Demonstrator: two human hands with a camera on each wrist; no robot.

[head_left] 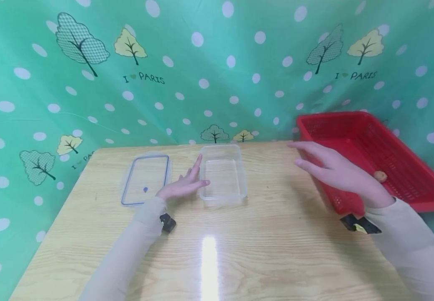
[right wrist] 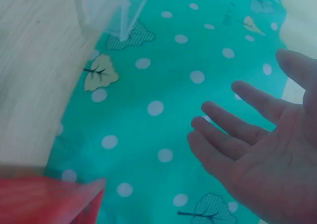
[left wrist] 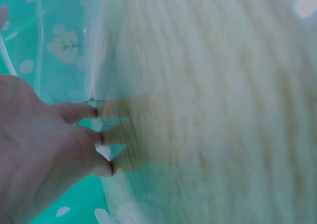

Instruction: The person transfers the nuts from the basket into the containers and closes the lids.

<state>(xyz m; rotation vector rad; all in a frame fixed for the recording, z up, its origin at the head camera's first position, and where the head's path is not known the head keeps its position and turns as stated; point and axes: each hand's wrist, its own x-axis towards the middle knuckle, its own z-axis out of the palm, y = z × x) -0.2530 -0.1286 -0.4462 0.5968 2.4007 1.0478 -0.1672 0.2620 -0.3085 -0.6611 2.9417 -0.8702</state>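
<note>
Clear plastic box [head_left: 222, 177] sits nr back edge of bench [head_left: 262, 251], prob. light, semi-stiff & slick, best held by opp. rims, w/ L hand [head_left: 182, 186] fingers loose at its left rim, R hand [head_left: 331, 169] relaxed, holding nothing, by red basket [head_left: 375, 142].

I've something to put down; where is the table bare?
Between the clear box and the red basket, and nearer, between the two sleeves, the table is bare. It's crowded between box and lid, where the left hand is.
</note>
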